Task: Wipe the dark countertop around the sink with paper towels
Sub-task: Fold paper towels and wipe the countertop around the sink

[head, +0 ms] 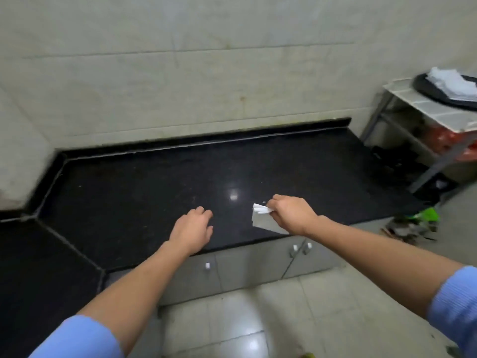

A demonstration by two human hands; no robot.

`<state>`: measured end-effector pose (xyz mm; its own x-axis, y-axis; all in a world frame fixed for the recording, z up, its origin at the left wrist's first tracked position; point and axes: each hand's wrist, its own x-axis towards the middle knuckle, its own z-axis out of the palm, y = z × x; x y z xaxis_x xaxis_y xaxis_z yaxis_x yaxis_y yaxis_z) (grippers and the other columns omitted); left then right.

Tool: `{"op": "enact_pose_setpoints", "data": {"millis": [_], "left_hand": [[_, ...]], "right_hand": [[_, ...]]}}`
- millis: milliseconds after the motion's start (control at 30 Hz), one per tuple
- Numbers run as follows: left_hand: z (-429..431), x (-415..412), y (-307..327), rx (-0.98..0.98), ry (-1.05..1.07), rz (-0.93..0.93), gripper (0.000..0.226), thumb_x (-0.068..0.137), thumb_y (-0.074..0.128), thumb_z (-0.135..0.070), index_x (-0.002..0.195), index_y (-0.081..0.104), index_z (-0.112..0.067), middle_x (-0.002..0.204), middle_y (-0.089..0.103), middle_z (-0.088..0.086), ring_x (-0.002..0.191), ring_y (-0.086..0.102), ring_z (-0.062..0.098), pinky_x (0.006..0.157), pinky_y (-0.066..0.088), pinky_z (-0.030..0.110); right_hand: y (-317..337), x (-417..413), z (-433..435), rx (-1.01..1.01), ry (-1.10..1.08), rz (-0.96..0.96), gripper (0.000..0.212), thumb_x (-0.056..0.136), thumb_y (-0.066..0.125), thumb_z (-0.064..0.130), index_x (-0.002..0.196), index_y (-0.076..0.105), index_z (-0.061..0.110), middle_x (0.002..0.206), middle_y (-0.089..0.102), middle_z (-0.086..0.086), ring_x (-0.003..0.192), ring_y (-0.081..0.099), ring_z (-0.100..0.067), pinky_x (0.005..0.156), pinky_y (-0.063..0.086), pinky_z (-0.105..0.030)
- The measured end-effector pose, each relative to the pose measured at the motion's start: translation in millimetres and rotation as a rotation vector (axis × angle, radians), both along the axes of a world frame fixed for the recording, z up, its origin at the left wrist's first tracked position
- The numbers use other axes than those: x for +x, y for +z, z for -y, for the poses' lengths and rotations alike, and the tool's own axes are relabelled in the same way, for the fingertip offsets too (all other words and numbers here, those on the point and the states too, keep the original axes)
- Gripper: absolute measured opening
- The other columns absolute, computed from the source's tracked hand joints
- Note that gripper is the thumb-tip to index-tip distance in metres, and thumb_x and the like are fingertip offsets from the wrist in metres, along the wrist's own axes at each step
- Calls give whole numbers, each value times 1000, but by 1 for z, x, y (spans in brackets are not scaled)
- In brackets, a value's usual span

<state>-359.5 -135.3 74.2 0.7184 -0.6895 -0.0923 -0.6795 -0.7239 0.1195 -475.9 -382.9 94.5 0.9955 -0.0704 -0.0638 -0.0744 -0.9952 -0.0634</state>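
The dark polished countertop [154,182] runs along the tiled wall and bends toward me at the left. My right hand [293,214] hovers over its front right part and grips a folded white paper towel [264,219], which sticks out to the left of the fingers. My left hand [192,229] is over the front edge of the counter, palm down, fingers loosely curled, holding nothing. No sink is in view.
Grey cabinet doors [245,267] with small handles sit under the counter. A metal rack [423,117] with a dark round tray and white towels stands at the right. Green and dark litter [413,223] lies on the tiled floor beside the counter's end.
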Motion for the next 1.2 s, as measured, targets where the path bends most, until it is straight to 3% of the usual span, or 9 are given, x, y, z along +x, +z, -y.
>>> {"op": "enact_pose_setpoints", "data": {"millis": [233,533,767,1000,1200], "left_hand": [[214,-74,-7,-43,-229,-48,36,92,50,-32,125,51,-17,120,53,5,113,52,27,88,47,41],[396,-119,2,-30,-454,-46,39,93,49,-33,128,50,-18,121,53,4,111,54,26,87,48,40],[556,-106,11,-80,-585,-6,38,93,49,-34,128,50,-17,118,53,4,109,55,26,85,49,41],[725,-82,50,-180,-680,32,33,92,50,-32,121,53,-16,111,54,5,103,56,28,82,47,40],[826,-59,76,-262,-655,10,31,89,52,-28,118,56,-16,110,56,4,105,54,26,83,48,40]], "right_hand": [[1,-110,178,-6,-255,-31,22,91,45,18,108,60,20,107,58,-4,97,60,-30,68,39,-34],[8,-192,340,43,-478,56,27,88,49,24,113,60,25,111,65,1,100,61,-25,76,50,-39],[33,-206,476,6,-581,127,23,92,49,25,112,61,24,108,65,0,95,60,-25,72,51,-40],[106,-186,628,-79,-666,274,20,90,52,26,104,66,24,102,68,-1,94,61,-26,66,47,-35],[150,-156,734,-79,-710,393,23,91,51,27,109,65,25,108,68,0,98,61,-25,76,50,-38]]}}
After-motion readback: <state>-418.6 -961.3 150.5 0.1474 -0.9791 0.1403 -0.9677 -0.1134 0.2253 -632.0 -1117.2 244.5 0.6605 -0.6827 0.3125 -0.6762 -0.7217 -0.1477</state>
